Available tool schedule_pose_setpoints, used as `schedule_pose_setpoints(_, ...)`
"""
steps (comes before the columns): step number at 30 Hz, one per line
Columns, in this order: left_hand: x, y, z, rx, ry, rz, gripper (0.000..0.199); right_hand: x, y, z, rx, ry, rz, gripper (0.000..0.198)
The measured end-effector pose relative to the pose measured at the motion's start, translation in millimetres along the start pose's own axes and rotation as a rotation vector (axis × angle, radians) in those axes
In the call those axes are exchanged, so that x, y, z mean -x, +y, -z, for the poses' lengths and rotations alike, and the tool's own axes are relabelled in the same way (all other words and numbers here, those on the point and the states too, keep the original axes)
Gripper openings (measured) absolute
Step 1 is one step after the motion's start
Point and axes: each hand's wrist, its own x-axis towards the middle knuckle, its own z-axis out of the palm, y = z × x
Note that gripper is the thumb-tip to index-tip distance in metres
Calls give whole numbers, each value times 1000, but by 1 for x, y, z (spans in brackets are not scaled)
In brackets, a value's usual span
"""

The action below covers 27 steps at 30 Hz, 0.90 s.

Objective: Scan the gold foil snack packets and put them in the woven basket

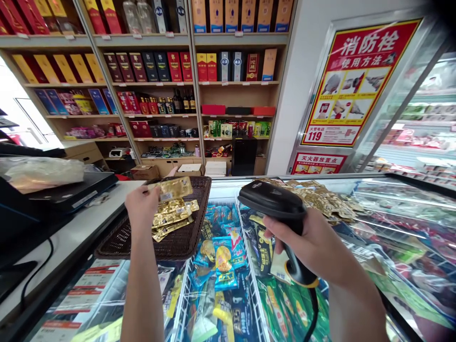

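My left hand [143,204] grips a gold foil packet [175,188] by its left end, over a dark brown woven basket [142,245]. Several more gold packets [173,219] lie stacked in that basket, below the held one. In my right hand [306,237] is a black barcode scanner [272,199], its fingers wrapped round the handle and its head pointing left. A black cable runs down from the scanner's base. To the right of the scanner, a heap of gold packets [318,197] rests on the freezer's glass top.
Under the glass, the chest freezer holds blue ice-cream packs [223,256] and green packs [281,304] between white wire dividers [251,266]. A counter [80,218] with dark equipment stands at left. Shelves of boxed bottles [153,66] line the back wall.
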Motion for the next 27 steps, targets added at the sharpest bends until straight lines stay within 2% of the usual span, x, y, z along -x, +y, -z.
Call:
schedule_pose_setpoints(3, -16, -31, 5, -440, -38, 96, 27, -1, 1, 3, -18, 37, 8, 54)
schedule_pose_setpoints(5, -22, -41, 7, -518, -101, 158, 34, -2, 2, 6, -42, 68, 6, 54)
schedule_pose_setpoints(7, -24, -40, 9, -488, -128, 143, 38, -2, 2, 8, -77, 106, 2, 53)
schedule_pose_setpoints(14, 3, 13, 10, -215, -8, -35, 40, 2, 0, 18, -92, 184, 16, 49)
schedule_pose_setpoints(18, 25, 44, -11, -78, -31, -173, 33, 5, -1, 27, -139, 275, 28, 44)
schedule_pose_setpoints(21, 57, 67, -48, 20, -213, -300, 30, 6, -2, 32, -183, 325, 60, 38)
schedule_pose_setpoints(23, 94, 81, -80, 19, -431, -398, 30, 7, -4, 33, -195, 356, 79, 35)
schedule_pose_setpoints(27, 194, 92, -134, -121, -948, -613, 42, 9, -8, 33, -191, 396, 61, 37)
